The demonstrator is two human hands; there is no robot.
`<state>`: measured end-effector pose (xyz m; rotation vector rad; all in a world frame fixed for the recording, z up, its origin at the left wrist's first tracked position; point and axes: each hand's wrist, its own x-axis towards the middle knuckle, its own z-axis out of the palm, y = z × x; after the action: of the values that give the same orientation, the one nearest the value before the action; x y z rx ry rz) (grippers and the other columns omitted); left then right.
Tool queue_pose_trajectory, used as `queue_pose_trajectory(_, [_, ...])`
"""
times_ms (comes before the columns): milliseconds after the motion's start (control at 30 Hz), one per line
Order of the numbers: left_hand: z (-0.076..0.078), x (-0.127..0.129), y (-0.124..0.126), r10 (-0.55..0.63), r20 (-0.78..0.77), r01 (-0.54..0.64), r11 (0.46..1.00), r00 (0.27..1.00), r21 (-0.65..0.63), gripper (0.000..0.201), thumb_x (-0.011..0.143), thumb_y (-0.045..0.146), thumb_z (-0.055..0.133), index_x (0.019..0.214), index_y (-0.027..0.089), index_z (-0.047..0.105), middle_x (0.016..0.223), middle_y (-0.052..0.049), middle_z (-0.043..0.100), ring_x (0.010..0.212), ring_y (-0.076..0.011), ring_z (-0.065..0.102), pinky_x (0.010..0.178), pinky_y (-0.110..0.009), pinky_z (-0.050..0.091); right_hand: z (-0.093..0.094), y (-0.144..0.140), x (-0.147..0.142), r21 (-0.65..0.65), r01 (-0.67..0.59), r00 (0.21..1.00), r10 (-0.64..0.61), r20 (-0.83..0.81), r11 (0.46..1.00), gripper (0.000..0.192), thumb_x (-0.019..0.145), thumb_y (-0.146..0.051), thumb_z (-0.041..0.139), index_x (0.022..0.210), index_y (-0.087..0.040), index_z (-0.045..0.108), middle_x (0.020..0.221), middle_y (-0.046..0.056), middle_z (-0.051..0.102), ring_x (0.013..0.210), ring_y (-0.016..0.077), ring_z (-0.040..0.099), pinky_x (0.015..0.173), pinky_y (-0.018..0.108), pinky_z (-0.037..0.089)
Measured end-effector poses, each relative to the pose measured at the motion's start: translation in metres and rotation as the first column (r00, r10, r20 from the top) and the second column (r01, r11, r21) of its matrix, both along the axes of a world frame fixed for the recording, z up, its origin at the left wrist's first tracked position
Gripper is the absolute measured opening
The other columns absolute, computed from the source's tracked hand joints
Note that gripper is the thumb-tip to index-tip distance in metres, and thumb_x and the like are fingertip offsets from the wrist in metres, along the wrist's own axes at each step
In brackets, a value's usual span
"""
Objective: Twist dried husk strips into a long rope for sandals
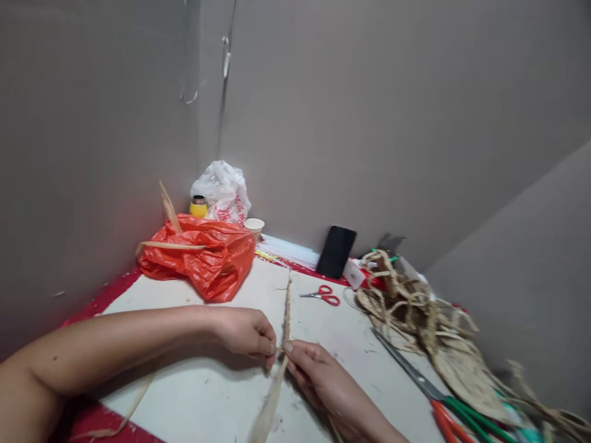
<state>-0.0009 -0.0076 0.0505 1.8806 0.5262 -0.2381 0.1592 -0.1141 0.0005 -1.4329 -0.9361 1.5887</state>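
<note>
My left hand [247,332] and my right hand [318,376] meet over a white board [194,394], both pinching a twisted straw cord [287,307]. The cord runs away from the fingers toward the far edge of the board. Below the fingers loose pale straw leaves [270,406] hang toward me. A thin straw strip [133,403] trails off to the left under my left forearm.
An orange plastic bag [203,255] with straw strips lies at the back left, with a white bag [224,191], a yellow jar [199,207] and a paper cup [253,226] behind it. Small red scissors [323,296], a black phone [336,251], a pile of woven straw [415,307] and large scissors [429,391] lie to the right.
</note>
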Motion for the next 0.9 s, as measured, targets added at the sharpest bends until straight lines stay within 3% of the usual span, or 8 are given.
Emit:
queue_pose_trajectory(100, [0.028, -0.009, 0.01, -0.026, -0.163, 0.069, 0.961, 0.986, 0.267, 0.02, 0.076, 0.019, 0.046, 0.078, 0.017, 0.066, 0.057, 0.002, 0.054, 0.048, -0.0097, 0.044, 0.048, -0.021, 0.032, -0.003, 0.0, 0.001, -0.055, 0.004, 1.0, -0.006, -0.029, 0.998, 0.047, 0.069, -0.059, 0.063, 0.058, -0.019, 0.04, 0.039, -0.012, 0.025, 0.034, 0.0025, 0.01, 0.036, 0.021, 0.003])
queue_pose_trajectory(200, [0.054, -0.024, 0.018, 0.044, -0.198, 0.093, 0.771, 0.979, 0.63, 0.021, 0.077, 0.022, 0.047, 0.079, 0.016, 0.068, 0.07, -0.004, 0.064, 0.056, -0.0132, 0.05, 0.051, -0.023, 0.033, -0.003, 0.0, 0.0, -0.1, 0.001, 0.999, -0.005, -0.037, 0.995, 0.05, 0.066, -0.059, 0.066, 0.057, -0.02, 0.037, 0.039, -0.012, 0.025, 0.034, 0.0018, 0.009, 0.035, 0.019, 0.002])
queue_pose_trajectory(267, [0.064, -0.038, 0.019, 0.108, -0.244, 0.121, 0.64, 0.964, 0.759, 0.025, 0.078, 0.024, 0.046, 0.076, 0.014, 0.069, 0.073, -0.008, 0.066, 0.057, -0.0154, 0.052, 0.051, -0.025, 0.033, -0.003, 0.0, -0.001, -0.113, 0.002, 0.999, -0.008, -0.051, 0.994, 0.05, 0.064, -0.059, 0.067, 0.057, -0.019, 0.038, 0.039, -0.012, 0.025, 0.034, 0.0015, 0.009, 0.035, 0.019, 0.002])
queue_pose_trajectory(433, [0.05, -0.076, 0.014, 0.339, -0.389, 0.155, 0.551, 0.857, 0.82, 0.03, 0.076, 0.032, 0.05, 0.079, 0.01, 0.07, 0.075, -0.015, 0.067, 0.064, -0.0243, 0.061, 0.053, -0.029, 0.038, -0.004, -0.001, -0.001, -0.128, -0.011, 0.997, 0.0, -0.08, 0.992, 0.046, 0.067, -0.056, 0.066, 0.058, -0.019, 0.039, 0.038, -0.012, 0.027, 0.033, 0.0009, 0.009, 0.034, 0.018, 0.002])
queue_pose_trajectory(600, [0.01, -0.102, 0.015, 0.409, -0.314, 0.02, 0.583, 0.857, 0.813, 0.019, 0.07, 0.022, 0.05, 0.074, 0.014, 0.067, 0.077, -0.013, 0.067, 0.068, -0.0235, 0.061, 0.056, -0.028, 0.039, -0.005, -0.001, 0.001, -0.116, -0.017, 0.997, 0.009, -0.073, 0.993, 0.047, 0.065, -0.056, 0.067, 0.058, -0.02, 0.038, 0.038, -0.013, 0.025, 0.032, 0.0005, 0.01, 0.032, 0.017, 0.003])
queue_pose_trajectory(733, [0.003, -0.102, 0.016, 0.39, -0.038, -0.241, 0.64, 0.92, 0.729, 0.009, 0.066, 0.016, 0.05, 0.067, 0.017, 0.059, 0.069, -0.003, 0.062, 0.064, -0.0158, 0.055, 0.056, -0.023, 0.036, 0.001, -0.001, 0.001, -0.102, -0.042, 0.992, 0.03, -0.12, 0.994, 0.046, 0.067, -0.054, 0.066, 0.057, -0.02, 0.038, 0.037, -0.013, 0.025, 0.031, 0.0006, 0.009, 0.031, 0.017, 0.003])
queue_pose_trajectory(800, [0.007, -0.092, 0.012, 0.407, 0.09, -0.383, 0.73, 0.909, 0.566, 0.003, 0.067, 0.018, 0.049, 0.066, 0.018, 0.052, 0.063, 0.001, 0.057, 0.059, -0.0133, 0.052, 0.053, -0.021, 0.035, 0.003, -0.001, 0.002, -0.102, -0.052, 0.99, 0.037, -0.139, 0.993, 0.045, 0.068, -0.053, 0.065, 0.058, -0.02, 0.038, 0.037, -0.013, 0.025, 0.031, 0.0007, 0.008, 0.031, 0.017, 0.003])
queue_pose_trajectory(900, [0.007, -0.066, 0.0, 0.448, 0.203, -0.478, 0.868, 0.87, 0.133, 0.007, 0.068, 0.022, 0.049, 0.07, 0.018, 0.045, 0.06, 0.002, 0.054, 0.055, -0.0117, 0.051, 0.052, -0.021, 0.038, 0.004, -0.001, 0.003, -0.09, -0.056, 0.988, 0.042, -0.151, 0.994, 0.043, 0.071, -0.052, 0.064, 0.058, -0.02, 0.038, 0.037, -0.013, 0.026, 0.032, 0.0011, 0.008, 0.031, 0.017, 0.003])
